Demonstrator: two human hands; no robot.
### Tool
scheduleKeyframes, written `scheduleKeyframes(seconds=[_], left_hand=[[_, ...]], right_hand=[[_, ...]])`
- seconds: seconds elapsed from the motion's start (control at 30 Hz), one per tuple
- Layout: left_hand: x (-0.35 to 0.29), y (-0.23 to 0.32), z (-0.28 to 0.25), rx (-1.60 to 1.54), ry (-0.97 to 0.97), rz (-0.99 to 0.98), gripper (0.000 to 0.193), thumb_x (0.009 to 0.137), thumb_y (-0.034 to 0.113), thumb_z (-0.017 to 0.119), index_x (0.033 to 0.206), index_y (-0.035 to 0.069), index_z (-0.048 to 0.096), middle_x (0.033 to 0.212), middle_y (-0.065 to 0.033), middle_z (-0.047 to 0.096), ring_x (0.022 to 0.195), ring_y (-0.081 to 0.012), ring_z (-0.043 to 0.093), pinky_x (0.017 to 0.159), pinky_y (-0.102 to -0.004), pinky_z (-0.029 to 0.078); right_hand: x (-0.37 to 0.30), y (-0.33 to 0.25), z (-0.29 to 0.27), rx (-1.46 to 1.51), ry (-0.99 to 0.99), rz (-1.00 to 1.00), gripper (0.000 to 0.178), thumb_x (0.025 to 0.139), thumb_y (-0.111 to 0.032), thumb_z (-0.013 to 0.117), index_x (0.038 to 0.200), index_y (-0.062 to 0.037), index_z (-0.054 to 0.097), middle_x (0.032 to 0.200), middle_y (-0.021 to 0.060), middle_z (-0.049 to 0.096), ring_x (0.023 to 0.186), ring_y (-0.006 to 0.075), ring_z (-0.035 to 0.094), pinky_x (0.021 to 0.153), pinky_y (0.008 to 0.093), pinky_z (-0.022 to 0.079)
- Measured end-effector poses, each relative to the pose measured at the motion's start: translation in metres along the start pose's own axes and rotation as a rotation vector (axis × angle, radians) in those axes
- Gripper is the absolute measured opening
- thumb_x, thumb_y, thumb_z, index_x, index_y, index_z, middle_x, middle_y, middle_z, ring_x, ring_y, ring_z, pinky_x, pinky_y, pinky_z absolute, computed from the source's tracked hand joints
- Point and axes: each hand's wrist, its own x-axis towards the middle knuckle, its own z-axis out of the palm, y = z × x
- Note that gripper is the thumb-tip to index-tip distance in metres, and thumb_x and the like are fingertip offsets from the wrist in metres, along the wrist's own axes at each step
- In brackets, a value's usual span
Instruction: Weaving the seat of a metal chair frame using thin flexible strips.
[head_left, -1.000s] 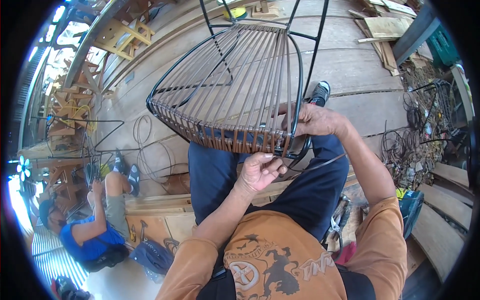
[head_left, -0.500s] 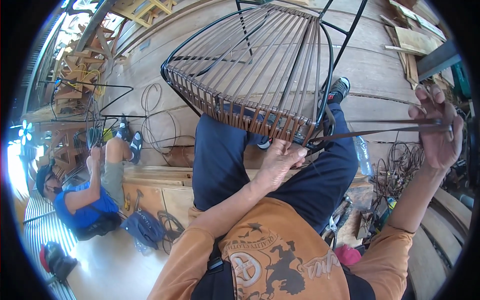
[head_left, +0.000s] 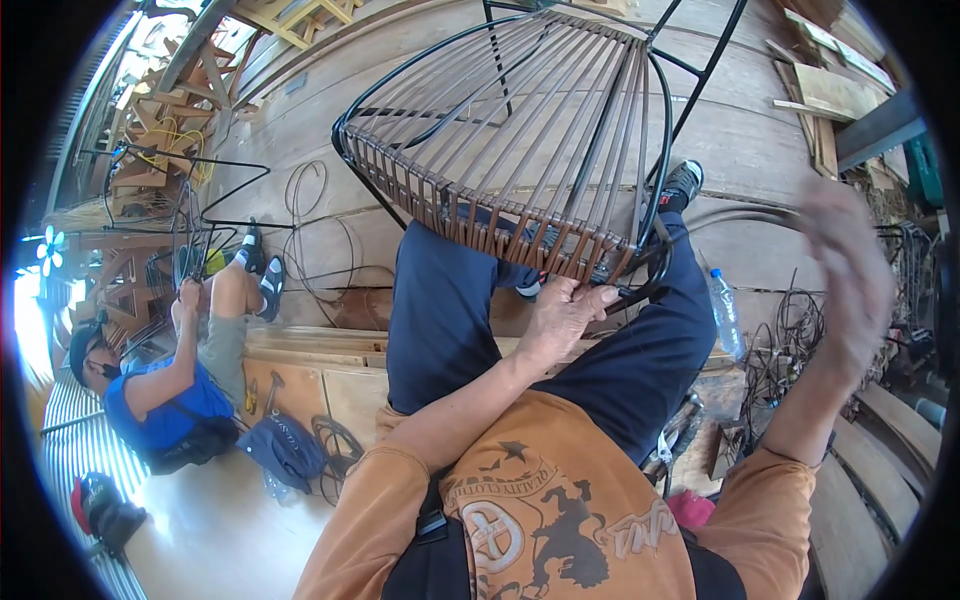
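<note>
A black metal chair frame [head_left: 667, 130] leans over my knees, strung with brown plastic strands [head_left: 520, 120] that fan across it. Along its near rim the strands are wrapped in a close row. My left hand [head_left: 560, 322] is closed in a pinch on a strand at the rim's near right corner, thumb pointing right. From that corner a loose brown strand [head_left: 740, 213] arcs rightward through the air to my right hand [head_left: 850, 275]. That hand is raised at the right and smeared by motion, so its grip on the strand does not show clearly.
A clear plastic bottle [head_left: 726, 315] stands right of my knee, near tangled dark strands [head_left: 790, 340]. At the left another person [head_left: 170, 395] in blue sits working beside a black metal frame [head_left: 235, 222]. A dark blue bag [head_left: 283, 450] and a hammer [head_left: 274, 390] lie nearby.
My right hand has moved left and slightly down, and the strand, stretched nearly straight before, now curves slackly. My left hand stays at the rim. The chair frame has shifted slightly right.
</note>
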Motion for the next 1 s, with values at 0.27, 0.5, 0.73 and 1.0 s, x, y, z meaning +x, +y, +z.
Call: scheduleKeyframes(seconds=[0.27,0.5,0.73,1.0], left_hand=[[0.006,-0.006,-0.014,-0.081,-0.074,-0.08,0.03,0.077,0.019,0.075,0.098,0.003,0.061,0.085,-0.0013,0.063,0.072,-0.0049,0.056,0.065,-0.0197,0.045],[0.015,-0.007,-0.021,-0.072,-0.062,-0.153,0.032,0.073,0.018,0.079,0.088,-0.006,0.064,0.077,-0.0057,0.064,0.071,-0.0115,0.058,0.07,-0.0233,0.047],[0.017,-0.003,-0.021,-0.103,-0.148,-0.22,0.044,0.076,0.014,0.076,0.113,-0.001,0.057,0.096,-0.0049,0.062,0.083,-0.0073,0.055,0.072,-0.0205,0.045],[0.018,-0.011,-0.024,-0.102,-0.152,-0.151,0.059,0.074,0.013,0.077,0.123,0.001,0.047,0.11,-0.0058,0.057,0.095,-0.0132,0.058,0.086,-0.0257,0.048]], right_hand=[[0.019,0.083,0.103,0.301,-0.481,0.43,0.021,0.082,0.006,0.055,0.103,0.003,0.057,0.097,0.0112,0.062,0.091,0.0201,0.059,0.081,0.03,0.047],[0.021,0.124,0.137,0.519,-0.667,0.277,0.019,0.086,0.0,0.058,0.104,-0.0005,0.06,0.097,0.0062,0.064,0.093,0.0136,0.059,0.082,0.0272,0.047],[0.028,0.112,0.142,0.955,-0.776,0.334,0.019,0.081,0.0,0.064,0.101,-0.001,0.063,0.097,0.0055,0.063,0.096,0.0181,0.058,0.087,0.0305,0.045],[0.04,0.109,0.143,0.747,-0.888,0.185,0.013,0.08,-0.003,0.065,0.092,-0.0051,0.068,0.094,0.0065,0.066,0.097,0.0252,0.059,0.098,0.0396,0.039]])
